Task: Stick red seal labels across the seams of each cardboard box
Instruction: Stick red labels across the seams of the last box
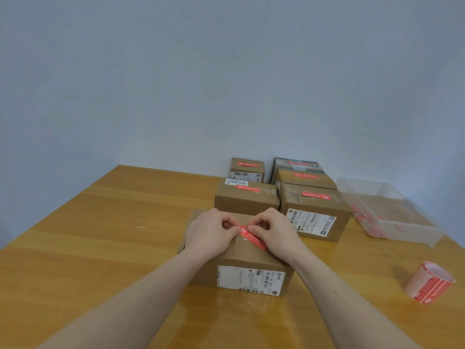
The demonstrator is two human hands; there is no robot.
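- On the wooden table (pixel 100 248), the nearest cardboard box (pixel 241 263) carries both hands on its top.
- The left hand (pixel 211 233) and right hand (pixel 274 231) pinch a red seal label (pixel 251 236) lying across the box's taped seam.
- Right of that box stands a label roll (pixel 430 283).
- Beyond it, four sealed boxes (pixel 247 197) and a clear tray (pixel 387 212).
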